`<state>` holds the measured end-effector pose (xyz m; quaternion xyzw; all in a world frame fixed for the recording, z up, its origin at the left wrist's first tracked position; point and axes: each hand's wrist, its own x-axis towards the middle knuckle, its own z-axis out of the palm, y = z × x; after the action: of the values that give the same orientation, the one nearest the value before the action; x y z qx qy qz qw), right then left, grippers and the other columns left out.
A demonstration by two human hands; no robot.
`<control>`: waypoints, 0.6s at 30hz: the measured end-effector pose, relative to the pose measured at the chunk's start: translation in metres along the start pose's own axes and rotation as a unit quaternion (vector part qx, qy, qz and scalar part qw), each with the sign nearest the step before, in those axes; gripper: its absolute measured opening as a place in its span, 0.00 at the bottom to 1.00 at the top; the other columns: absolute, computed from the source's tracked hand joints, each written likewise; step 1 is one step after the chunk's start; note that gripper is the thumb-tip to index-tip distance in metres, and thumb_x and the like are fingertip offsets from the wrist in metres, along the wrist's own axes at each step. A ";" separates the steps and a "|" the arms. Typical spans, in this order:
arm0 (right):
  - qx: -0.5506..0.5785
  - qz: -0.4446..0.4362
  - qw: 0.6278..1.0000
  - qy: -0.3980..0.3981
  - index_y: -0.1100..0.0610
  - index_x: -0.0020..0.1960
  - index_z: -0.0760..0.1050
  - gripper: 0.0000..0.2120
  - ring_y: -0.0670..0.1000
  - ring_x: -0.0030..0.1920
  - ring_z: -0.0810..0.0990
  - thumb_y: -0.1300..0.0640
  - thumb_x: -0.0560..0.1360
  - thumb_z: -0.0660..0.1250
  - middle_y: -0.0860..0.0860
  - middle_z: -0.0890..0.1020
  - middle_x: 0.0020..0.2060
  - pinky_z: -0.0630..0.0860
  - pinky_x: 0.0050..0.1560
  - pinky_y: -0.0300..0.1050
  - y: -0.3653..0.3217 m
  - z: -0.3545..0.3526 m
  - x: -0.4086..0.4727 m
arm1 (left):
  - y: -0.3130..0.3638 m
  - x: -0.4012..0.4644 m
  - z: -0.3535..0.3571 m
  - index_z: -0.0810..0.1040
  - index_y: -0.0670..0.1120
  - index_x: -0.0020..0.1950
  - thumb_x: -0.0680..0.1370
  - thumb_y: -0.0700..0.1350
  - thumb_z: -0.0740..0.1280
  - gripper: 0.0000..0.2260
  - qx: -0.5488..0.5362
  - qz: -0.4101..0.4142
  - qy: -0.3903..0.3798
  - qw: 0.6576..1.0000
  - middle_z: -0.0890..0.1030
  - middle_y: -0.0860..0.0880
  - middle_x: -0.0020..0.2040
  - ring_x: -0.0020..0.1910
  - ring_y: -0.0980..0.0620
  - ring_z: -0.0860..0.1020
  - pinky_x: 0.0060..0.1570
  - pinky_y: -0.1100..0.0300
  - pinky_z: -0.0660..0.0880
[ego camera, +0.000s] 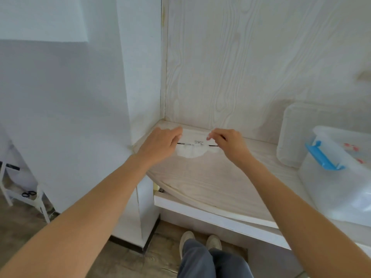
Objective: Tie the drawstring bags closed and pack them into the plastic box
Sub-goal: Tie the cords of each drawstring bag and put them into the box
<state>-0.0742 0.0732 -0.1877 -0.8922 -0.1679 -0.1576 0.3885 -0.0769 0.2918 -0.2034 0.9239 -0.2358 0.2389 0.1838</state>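
White drawstring bag (190, 152) lies on the tabletop (210, 177), its dark cord (212, 145) pulled taut between the left hand (160, 145) and right hand (228, 144), both pinching it. Tying looks underway; the plastic box (341, 177) seems to hold some bags already.

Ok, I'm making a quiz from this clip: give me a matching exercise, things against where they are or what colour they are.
Things:
1. drawstring bag
2. plastic box
3. box latch
4. lid

Descriptions:
A. blue
B. leaning against the back wall
C. between the left hand and right hand
D. at the right edge of the counter, translucent

Pairs: 1-C, 2-D, 3-A, 4-B
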 end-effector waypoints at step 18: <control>-0.407 -0.155 0.897 0.075 0.62 0.27 0.71 0.14 0.54 0.25 0.67 0.66 0.61 0.77 0.55 0.72 0.29 0.61 0.31 0.41 -0.023 0.009 -0.017 | 0.019 -0.015 -0.005 0.75 0.41 0.50 0.80 0.49 0.58 0.13 0.235 -0.003 -0.007 0.972 0.77 0.44 0.43 0.44 0.42 0.76 0.42 0.55 0.60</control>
<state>-0.0977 0.0913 -0.1860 -0.9209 -0.1955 -0.3363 -0.0266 -0.1004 0.2837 -0.2025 0.9434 -0.1719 0.2810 -0.0390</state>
